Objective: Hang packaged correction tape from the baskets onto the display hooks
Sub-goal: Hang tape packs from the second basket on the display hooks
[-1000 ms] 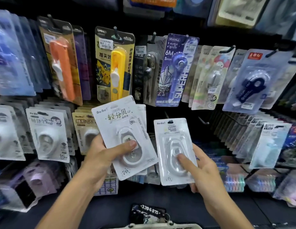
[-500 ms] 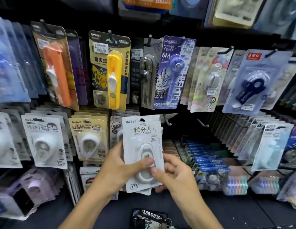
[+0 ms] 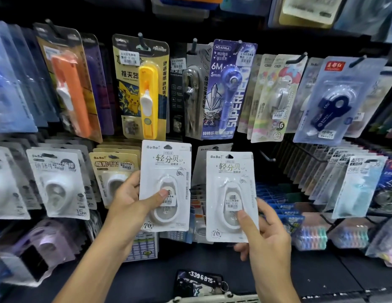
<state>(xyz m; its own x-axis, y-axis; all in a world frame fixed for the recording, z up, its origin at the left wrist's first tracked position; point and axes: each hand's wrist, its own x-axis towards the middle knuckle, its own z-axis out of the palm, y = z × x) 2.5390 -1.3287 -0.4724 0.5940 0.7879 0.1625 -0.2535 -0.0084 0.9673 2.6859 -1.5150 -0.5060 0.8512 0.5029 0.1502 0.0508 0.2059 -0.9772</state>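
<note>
Two hands are up, the left hand [image 3: 127, 201] and the right hand [image 3: 266, 235], each holding one white tape pack [image 3: 165, 171], [image 3: 230, 171]: two packs in hand. One yellow clip pusher [image 3: 148, 99] and one orange one [image 3: 70, 90] hang above. One key tag [image 3: 200, 281] lies below.

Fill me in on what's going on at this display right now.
A person is restocking a stationery wall. The left hand grips one white correction tape pack and the right hand grips a matching second pack, both held upright in front of the lower row of hooks. Neither pack is on a hook yet. Behind the second pack, another identical pack already hangs. A basket rim shows at the bottom edge.
</note>
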